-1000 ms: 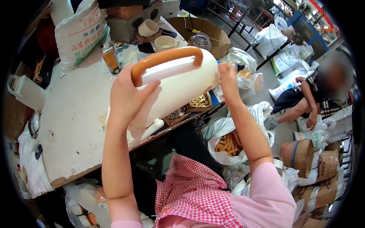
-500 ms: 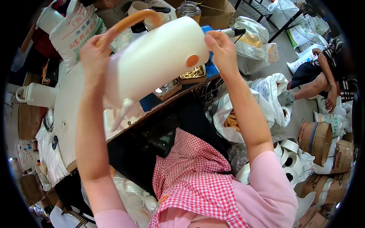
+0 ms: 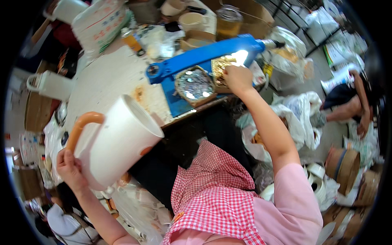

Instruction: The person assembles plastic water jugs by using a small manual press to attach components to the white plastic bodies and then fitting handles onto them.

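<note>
My left hand (image 3: 70, 168) grips the orange handle of a large white plastic jug (image 3: 118, 141), held tilted low at my left side, off the table's edge. My right hand (image 3: 239, 77) reaches forward and rests on a shiny gold foil tray (image 3: 222, 67) lying on a blue machine (image 3: 192, 65) on the white table (image 3: 110, 81). Beside that tray sits a round foil cup (image 3: 195, 85) with glistening contents. My red-checked apron (image 3: 216, 196) fills the lower middle.
Another white jug (image 3: 51, 84) stands at the table's left. A printed sack (image 3: 100, 22), cups (image 3: 192, 20) and a glass jar (image 3: 228, 20) crowd the far side. Plastic bags (image 3: 292, 112) and tape rolls (image 3: 318, 173) lie on the floor at right, where another person (image 3: 347, 102) sits.
The jug has come down from over the table to my lower left, uncovering the blue machine and foil trays. My right hand let go of the jug and went to the gold tray.
</note>
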Tool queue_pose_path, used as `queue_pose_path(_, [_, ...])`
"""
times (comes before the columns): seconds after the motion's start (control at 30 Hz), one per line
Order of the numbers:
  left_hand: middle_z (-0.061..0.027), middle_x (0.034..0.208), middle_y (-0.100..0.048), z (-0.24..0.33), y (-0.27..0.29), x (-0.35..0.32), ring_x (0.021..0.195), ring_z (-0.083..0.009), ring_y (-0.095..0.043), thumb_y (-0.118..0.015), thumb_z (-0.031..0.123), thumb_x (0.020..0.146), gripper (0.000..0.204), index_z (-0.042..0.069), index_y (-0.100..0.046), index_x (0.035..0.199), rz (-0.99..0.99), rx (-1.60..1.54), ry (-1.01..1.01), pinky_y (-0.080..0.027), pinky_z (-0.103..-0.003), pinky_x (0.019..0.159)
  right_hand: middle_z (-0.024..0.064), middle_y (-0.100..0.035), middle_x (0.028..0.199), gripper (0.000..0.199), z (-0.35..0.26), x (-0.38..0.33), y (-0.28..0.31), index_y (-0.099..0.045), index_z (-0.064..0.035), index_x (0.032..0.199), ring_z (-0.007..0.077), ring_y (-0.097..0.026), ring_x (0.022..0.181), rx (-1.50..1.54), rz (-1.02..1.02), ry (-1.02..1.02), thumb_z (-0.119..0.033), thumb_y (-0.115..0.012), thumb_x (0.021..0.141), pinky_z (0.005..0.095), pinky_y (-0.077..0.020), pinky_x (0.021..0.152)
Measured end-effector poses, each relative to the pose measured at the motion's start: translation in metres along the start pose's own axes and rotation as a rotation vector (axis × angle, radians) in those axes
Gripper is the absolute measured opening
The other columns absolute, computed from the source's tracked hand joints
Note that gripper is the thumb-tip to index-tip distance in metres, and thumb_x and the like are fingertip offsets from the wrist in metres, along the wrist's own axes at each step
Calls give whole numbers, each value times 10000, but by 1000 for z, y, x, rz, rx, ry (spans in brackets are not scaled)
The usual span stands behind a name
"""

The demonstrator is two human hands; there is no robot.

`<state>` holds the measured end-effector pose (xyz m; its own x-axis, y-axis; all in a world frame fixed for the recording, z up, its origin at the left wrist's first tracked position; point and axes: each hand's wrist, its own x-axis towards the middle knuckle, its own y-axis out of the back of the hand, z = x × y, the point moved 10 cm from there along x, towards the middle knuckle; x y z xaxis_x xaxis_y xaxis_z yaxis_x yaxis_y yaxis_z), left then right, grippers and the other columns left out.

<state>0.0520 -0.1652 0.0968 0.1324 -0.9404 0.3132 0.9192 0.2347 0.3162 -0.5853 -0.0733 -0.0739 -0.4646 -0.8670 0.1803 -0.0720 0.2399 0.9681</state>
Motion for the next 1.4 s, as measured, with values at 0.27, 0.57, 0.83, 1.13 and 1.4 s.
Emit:
queue_pose_path(0.27, [46,672,-507,2,-37,-34,495,-27,-408,-758,279,919,302,5,-644,976,-67,-95,11,-287,-183,452,117,-712,756,145,-13,-27,57,-737,-94,904,271,-697,692,176,158,100,-221,-666,913,389,-527,642])
queue_pose_path(0.57, [32,771,-576,19,-56,-39,681,-49,-495,-842,414,814,473,6,-643,950,-179,36,-59,-393,-196,617,49,-724,830,136,-172,33,111,-700,35,922,91,-647,746,1237,1,269,-93,-658,941,234,-505,698])
queue_pose_path(0.83, [22,839,-596,13,-40,-45,733,-69,-503,-841,408,811,474,2,-639,949,-123,-4,-32,-416,-202,677,74,-734,801,120,-206,37,116,-703,25,934,117,-673,716,1057,-6,421,-90,-678,915,257,-520,680])
queue_pose_path(1.13, [43,789,-564,13,-42,-54,669,-35,-455,-822,430,836,472,15,-646,977,-136,1,-11,-349,-174,604,86,-726,783,185,-210,29,125,-706,-25,902,193,-696,703,853,84,552,-204,-741,871,317,-533,676])
queue_pose_path(1.4, [69,722,-525,26,-48,-46,605,-15,-413,-798,471,850,519,-2,-645,996,-122,20,-38,-282,-162,548,92,-728,846,149,-129,-11,49,-719,-73,963,204,-698,734,986,-103,253,-204,-690,898,312,-554,728])
